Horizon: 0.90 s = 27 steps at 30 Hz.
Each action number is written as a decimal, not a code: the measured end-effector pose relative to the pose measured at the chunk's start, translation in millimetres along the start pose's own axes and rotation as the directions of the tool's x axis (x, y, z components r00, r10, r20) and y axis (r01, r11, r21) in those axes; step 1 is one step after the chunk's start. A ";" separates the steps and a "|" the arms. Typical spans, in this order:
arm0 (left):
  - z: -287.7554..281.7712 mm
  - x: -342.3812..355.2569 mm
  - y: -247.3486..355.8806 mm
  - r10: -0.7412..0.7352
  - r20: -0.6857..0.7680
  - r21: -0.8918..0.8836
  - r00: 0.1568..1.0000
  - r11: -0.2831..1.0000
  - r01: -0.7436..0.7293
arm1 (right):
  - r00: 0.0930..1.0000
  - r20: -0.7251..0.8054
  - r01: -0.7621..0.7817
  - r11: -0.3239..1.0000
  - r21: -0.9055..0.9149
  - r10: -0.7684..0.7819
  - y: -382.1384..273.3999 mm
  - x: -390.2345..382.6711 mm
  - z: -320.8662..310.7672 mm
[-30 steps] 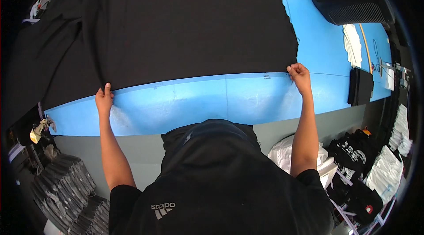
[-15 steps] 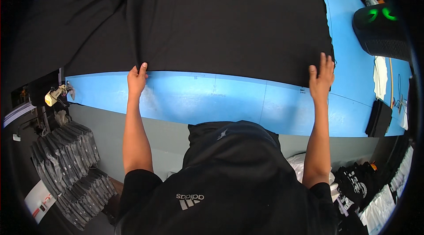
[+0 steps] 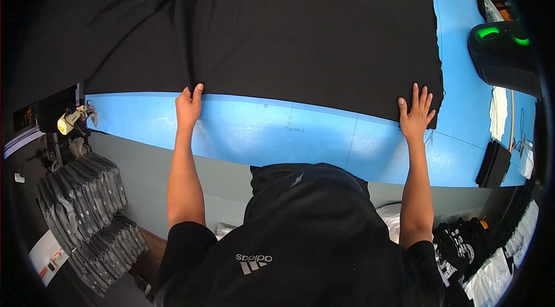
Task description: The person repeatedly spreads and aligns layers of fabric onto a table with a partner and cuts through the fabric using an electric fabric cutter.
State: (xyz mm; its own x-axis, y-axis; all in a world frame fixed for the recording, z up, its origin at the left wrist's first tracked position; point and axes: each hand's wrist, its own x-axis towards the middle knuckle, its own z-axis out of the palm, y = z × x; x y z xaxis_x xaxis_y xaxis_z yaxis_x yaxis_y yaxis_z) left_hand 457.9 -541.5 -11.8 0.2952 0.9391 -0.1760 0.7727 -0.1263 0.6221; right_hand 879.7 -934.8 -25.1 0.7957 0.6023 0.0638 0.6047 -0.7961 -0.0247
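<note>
Fingers (image 3: pixel 195 92) of the left hand (image 3: pixel 188 109) curl over the near hem of the black fabric (image 3: pixel 300 30), pinching it; the right hand (image 3: pixel 416 113) lies flat with fingers spread on the same hem near its right corner — pressing, not gripping. Fabric lies spread on the blue counter (image 3: pixel 277 131), its long axis running left to right, hem facing the person. Stacks of dark folded garments (image 3: pixel 87 214) sit low left.
</note>
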 end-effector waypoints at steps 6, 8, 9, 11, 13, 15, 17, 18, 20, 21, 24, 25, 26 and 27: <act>2.2 -4.4 -7.2 0.055 -0.019 0.000 0.998 0.998 -0.055 | 0.997 -0.047 -0.052 0.991 0.122 0.058 -58.6 13.4 -32.0; 0.8 -3.9 -7.7 0.083 -0.023 -0.013 0.996 0.996 -0.083 | 0.995 -0.100 0.043 0.991 0.130 -0.030 -116.9 15.0 -41.8; 1.2 -4.1 -4.7 0.095 -0.021 0.014 0.995 0.995 -0.094 | 0.988 -0.100 0.131 0.986 0.106 -0.121 -142.5 11.3 -40.9; 3.4 -3.1 8.0 0.115 0.016 0.030 0.993 0.993 -0.116 | 0.984 0.082 0.156 0.987 0.036 -0.158 -159.3 -4.5 -16.1; 3.5 -2.8 3.7 0.157 0.014 0.041 0.988 0.987 -0.157 | 0.984 0.056 0.168 0.985 0.032 -0.169 -156.8 -6.5 -4.4; 0.9 -4.6 7.2 0.143 0.042 0.016 0.989 0.990 -0.143 | 0.985 0.098 0.143 0.989 0.025 -0.145 -163.6 -4.9 -12.1; -0.6 -7.2 0.8 0.168 0.035 0.024 0.985 0.985 -0.169 | 0.991 0.087 0.093 0.989 0.114 -0.104 -182.0 -0.8 -24.8; -2.0 -6.7 -6.4 0.164 0.046 0.116 0.985 0.979 -0.169 | 0.994 0.041 0.097 0.983 0.156 -0.105 -206.2 2.9 -37.0; 3.4 -7.9 -6.3 0.201 0.068 0.048 0.977 0.978 -0.204 | 0.993 -0.021 0.119 0.974 0.194 -0.117 -258.1 4.7 -48.5; 4.8 -8.3 -1.7 0.232 0.058 -0.007 0.971 0.973 -0.232 | 0.986 -0.077 0.159 0.968 0.192 -0.147 -277.7 -0.4 -40.0; 2.3 -11.2 2.1 0.281 0.055 0.050 0.958 0.957 -0.284 | 0.976 0.055 0.196 0.964 0.180 -0.209 -290.8 -22.4 -12.4; 8.2 -7.2 -4.2 0.294 0.063 0.010 0.954 0.956 -0.295 | 0.977 0.062 0.190 0.967 0.169 -0.203 -288.6 -21.9 -8.6; 7.1 -6.1 -5.7 0.297 0.075 0.005 0.952 0.955 -0.298 | 0.979 0.068 0.180 0.970 0.163 -0.193 -291.4 -21.9 -10.3; 6.7 -5.8 -6.3 0.314 0.067 0.011 0.947 0.949 -0.316 | 0.978 0.091 0.172 0.973 0.152 -0.187 -294.0 -19.6 -11.7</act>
State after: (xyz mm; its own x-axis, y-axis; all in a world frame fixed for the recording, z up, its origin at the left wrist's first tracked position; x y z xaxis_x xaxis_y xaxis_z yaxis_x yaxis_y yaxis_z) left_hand 455.0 -548.3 -19.8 0.5602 0.8280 -0.0223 0.6458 -0.4197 0.6377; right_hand 686.0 -713.2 -7.4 0.6681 0.7436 -0.0237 0.7312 -0.6622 -0.1642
